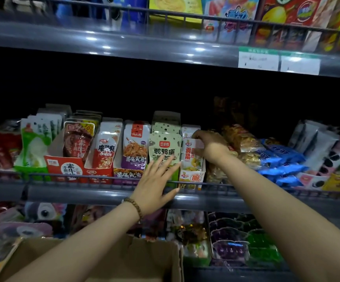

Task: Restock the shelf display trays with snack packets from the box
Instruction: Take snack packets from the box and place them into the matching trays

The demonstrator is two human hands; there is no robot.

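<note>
On the middle shelf stand several display trays of snack packets. My left hand, fingers spread and straight, reaches up in front of the pale green packets and their tray. My right hand curls its fingers round the white and yellow packets standing in the yellow-fronted tray just to the right. The open cardboard box sits below my arms at the bottom; its inside is hidden by my left forearm.
A wire rail runs along the shelf front. Left trays hold purple, red and green packets. Clear bags of chips and blue packs lie right of my right hand. Shelves above and below are stocked.
</note>
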